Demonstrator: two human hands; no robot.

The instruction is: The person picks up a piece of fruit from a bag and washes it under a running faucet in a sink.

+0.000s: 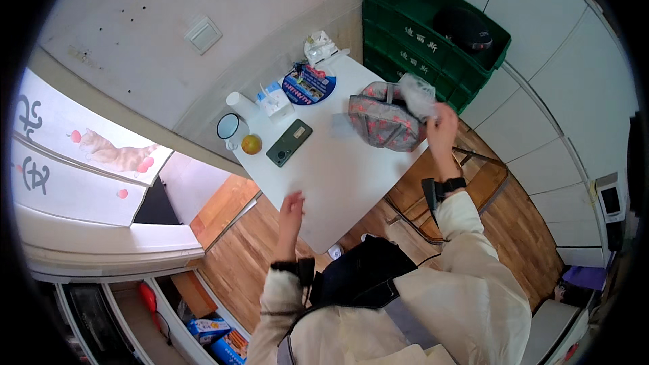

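A grey lunch bag (387, 122) with a pink-red pattern and handles lies at the right side of the white table (338, 186). My right hand (443, 124) is beside it, fingers closed on a crumpled, translucent plastic bag (419, 96) that rests over the lunch bag's right end. What the plastic bag contains, if anything, cannot be made out. My left hand (291, 209) hangs at the table's near left edge, holding nothing, its fingers loosely bent and apart. Nearest to it on the tabletop is a dark green phone (289, 142).
An orange fruit (251, 144), a white enamel mug (232, 130), a white cup (241, 103) and a tissue pack (275, 101) line the table's left edge. Behind stand a blue round fan (309, 85) and stacked green crates (433, 34). A folding chair (483, 186) is at the right.
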